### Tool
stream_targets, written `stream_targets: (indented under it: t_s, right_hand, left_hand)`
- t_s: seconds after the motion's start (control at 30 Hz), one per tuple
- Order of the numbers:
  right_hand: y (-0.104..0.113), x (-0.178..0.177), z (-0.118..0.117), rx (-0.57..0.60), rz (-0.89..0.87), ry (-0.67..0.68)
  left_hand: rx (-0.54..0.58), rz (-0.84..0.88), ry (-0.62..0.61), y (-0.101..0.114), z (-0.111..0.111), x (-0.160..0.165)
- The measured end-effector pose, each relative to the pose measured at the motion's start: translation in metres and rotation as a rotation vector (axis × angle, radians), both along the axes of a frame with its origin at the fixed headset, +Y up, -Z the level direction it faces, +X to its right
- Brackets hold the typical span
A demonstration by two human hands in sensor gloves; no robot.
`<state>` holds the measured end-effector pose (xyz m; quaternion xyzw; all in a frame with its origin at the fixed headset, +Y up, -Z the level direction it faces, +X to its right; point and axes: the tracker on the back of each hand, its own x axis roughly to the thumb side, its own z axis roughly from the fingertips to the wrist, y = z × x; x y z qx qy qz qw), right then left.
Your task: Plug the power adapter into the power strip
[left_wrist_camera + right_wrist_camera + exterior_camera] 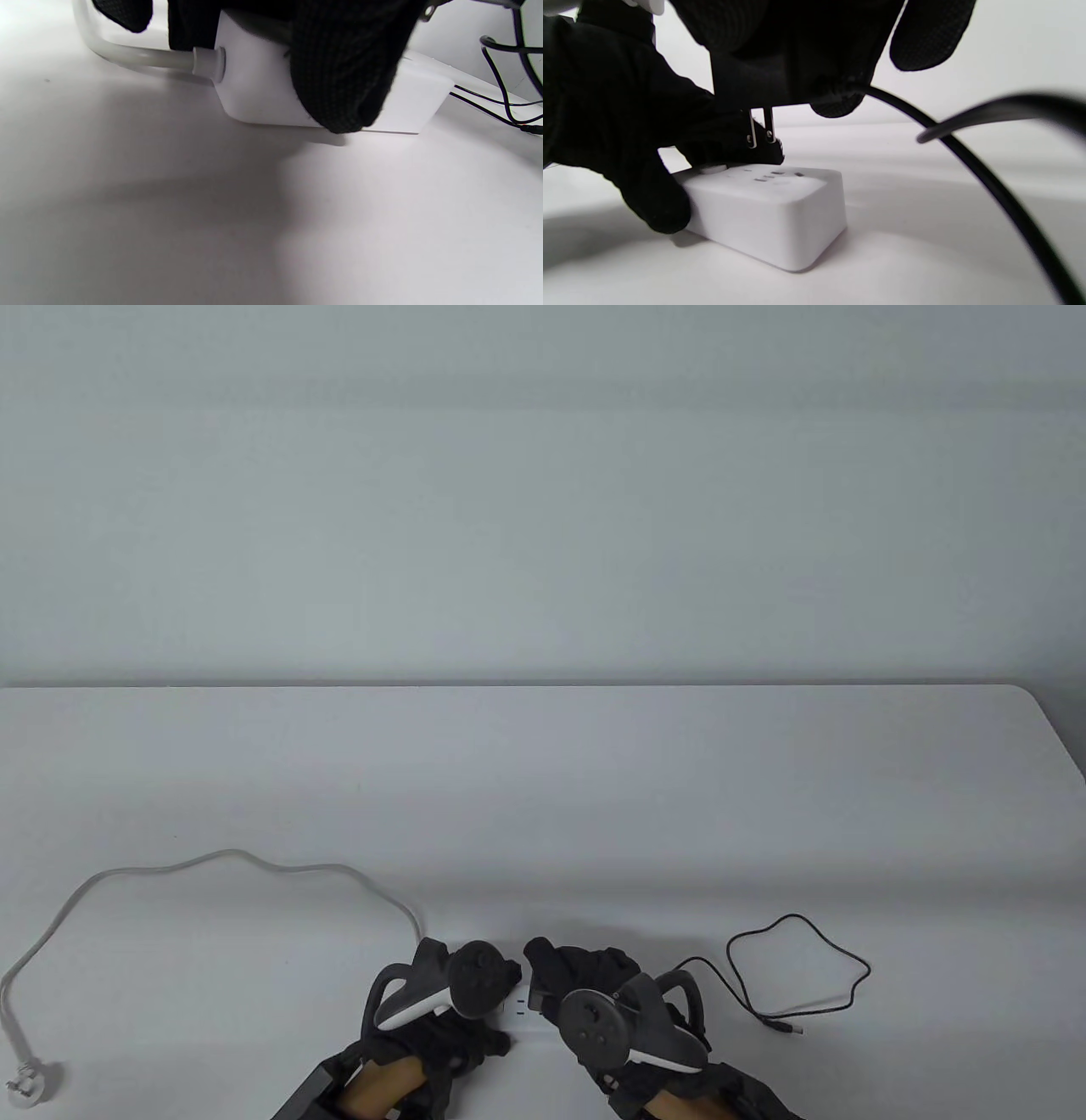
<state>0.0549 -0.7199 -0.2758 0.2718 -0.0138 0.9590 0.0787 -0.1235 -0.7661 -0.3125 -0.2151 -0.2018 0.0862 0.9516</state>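
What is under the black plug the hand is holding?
Under the black power adapter, its two metal prongs hang above the white plastic power strip. The left hand covers the strip's far end.

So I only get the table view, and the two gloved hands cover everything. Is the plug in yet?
Observer: Not yet. The right wrist view shows the power adapter, gripped by the right hand, with its prongs bare above the power strip.
Operator: And the other hand?
Observer: The left hand holds the strip down on the table.
Operator: Which end gets the plug?
Observer: The end opposite the white cord.
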Motion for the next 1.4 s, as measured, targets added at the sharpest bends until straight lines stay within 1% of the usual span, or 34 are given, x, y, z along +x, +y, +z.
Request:
stream_targets:
  t_s: [0.5,0.67,0.73,0.93,1.17,1.33,1.37,1.4]
  right_hand:
    - [-0.006,-0.001,-0.006,-0.031,0.016,0.011]
    - [-0.01,-0.001,-0.008,-0.04,0.046,0.03]
    - [-0.012,-0.002,-0.008,-0.071,0.043,0.03]
    - [-0.011,-0.004,-0.008,-0.03,0.083,0.04]
    - [-0.005,-0.008,-0.008,0.049,0.16,0.045]
    - [-0.004,-0.009,-0.008,0.064,0.161,0.037]
    - [-0.008,-0.011,-0.006,0.052,0.172,0.051]
    - [-0.012,-0.014,-0.005,0.063,0.256,0.012]
  left_hand:
    - [-0.019,-0.017,-0.01,0.001,-0.001,0.001]
    - [-0.034,-0.031,-0.014,0.001,-0.002,0.002]
    - [-0.032,-0.035,-0.016,0.001,-0.002,0.002]
    - [-0.02,-0.035,-0.016,0.001,-0.002,0.002]
    - [-0.014,-0.04,-0.018,0.001,-0.002,0.002]
    - [-0.015,-0.046,-0.031,0.002,-0.003,0.003]
    - [-0.014,-0.046,-0.031,0.002,-0.003,0.003]
    - [-0.019,-0.041,-0.038,0.001,-0.003,0.004]
